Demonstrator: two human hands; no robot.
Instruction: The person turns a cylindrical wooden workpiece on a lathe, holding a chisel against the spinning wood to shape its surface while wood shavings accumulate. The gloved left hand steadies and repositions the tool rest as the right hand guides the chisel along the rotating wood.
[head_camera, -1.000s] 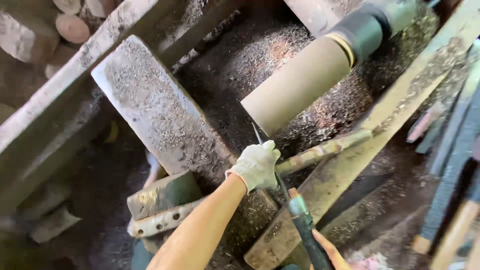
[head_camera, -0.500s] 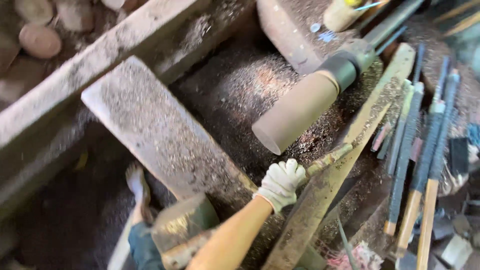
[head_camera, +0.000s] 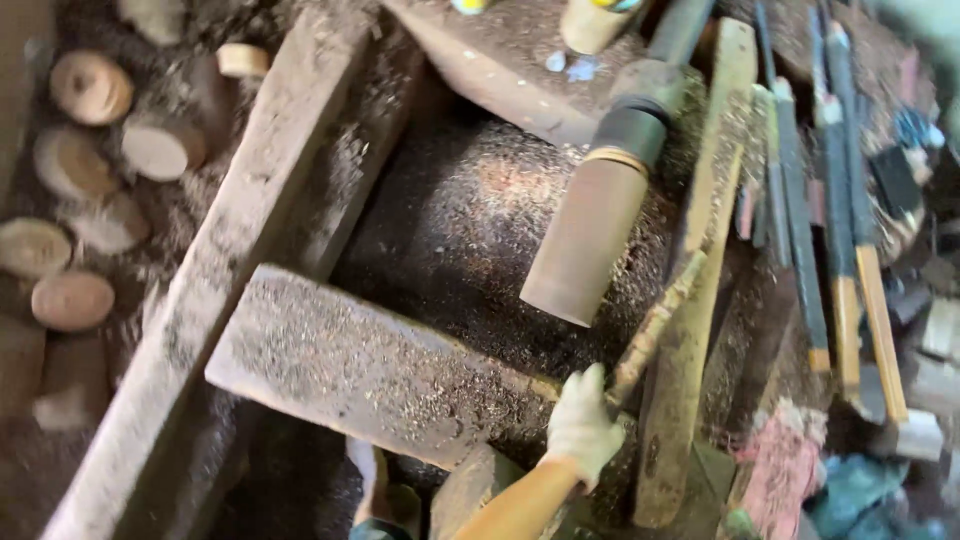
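Note:
My left hand (head_camera: 582, 430), in a white glove, is closed around the lower end of a dusty rod (head_camera: 655, 325). The rod slants up to the right, just below the free end of a brown wooden cylinder (head_camera: 585, 240). That cylinder is held at its far end in a dark chuck (head_camera: 635, 130). My bare forearm comes in from the bottom edge. My right hand is out of sight.
A sawdust-covered plank (head_camera: 370, 365) lies left of the hand, and a long beam (head_camera: 230, 290) runs diagonally beyond it. Several long-handled chisels (head_camera: 830, 220) lie on the right, beside a wooden slat (head_camera: 700, 300). Round wood blanks (head_camera: 70, 300) are piled far left.
The view has swung, so the cylinder now sits higher and the chisels show on the right. My left hand stays on the rod. The tool and hand seen at bottom right are gone.

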